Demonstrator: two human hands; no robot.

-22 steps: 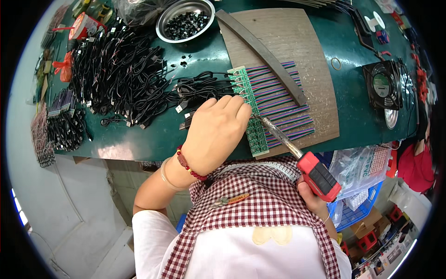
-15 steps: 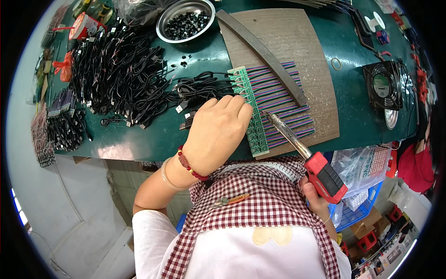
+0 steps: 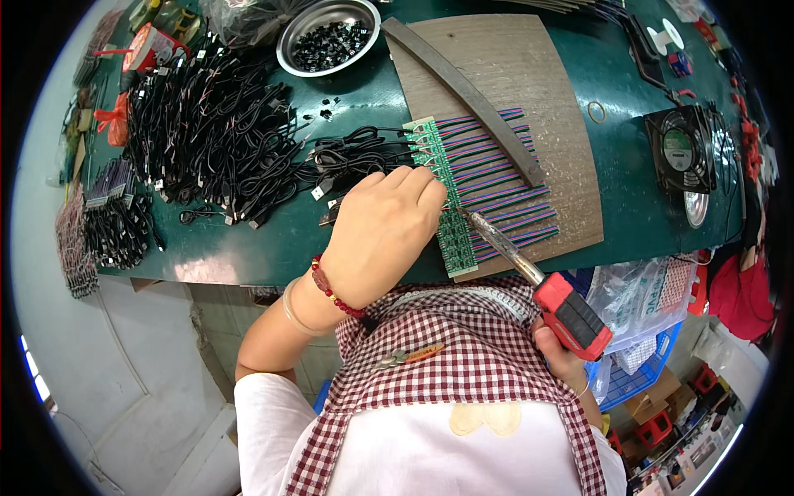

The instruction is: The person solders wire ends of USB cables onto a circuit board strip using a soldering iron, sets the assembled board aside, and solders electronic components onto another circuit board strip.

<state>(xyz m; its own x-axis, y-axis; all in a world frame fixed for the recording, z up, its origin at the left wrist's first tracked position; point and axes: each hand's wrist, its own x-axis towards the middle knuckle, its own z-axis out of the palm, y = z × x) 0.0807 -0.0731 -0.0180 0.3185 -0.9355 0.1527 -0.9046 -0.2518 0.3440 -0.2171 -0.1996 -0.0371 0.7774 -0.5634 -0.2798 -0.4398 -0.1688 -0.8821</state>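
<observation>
One right hand [image 3: 559,354] grasps the red-black, metal-shafted soldering iron [image 3: 572,316]; left hand [image 3: 382,227] curls at the long green circuit-board strip [image 3: 455,244], its grip hidden.

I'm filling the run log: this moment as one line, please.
left hand at board | right hand holding iron | iron tip near board | bar across wires

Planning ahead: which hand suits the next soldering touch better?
Probably the right hand: it grips the soldering iron, tip near the green boards; the left hand sits at their left edge.

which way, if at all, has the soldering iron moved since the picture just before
Yes: the soldering iron shifted slightly left against the green circuit boards.
</observation>
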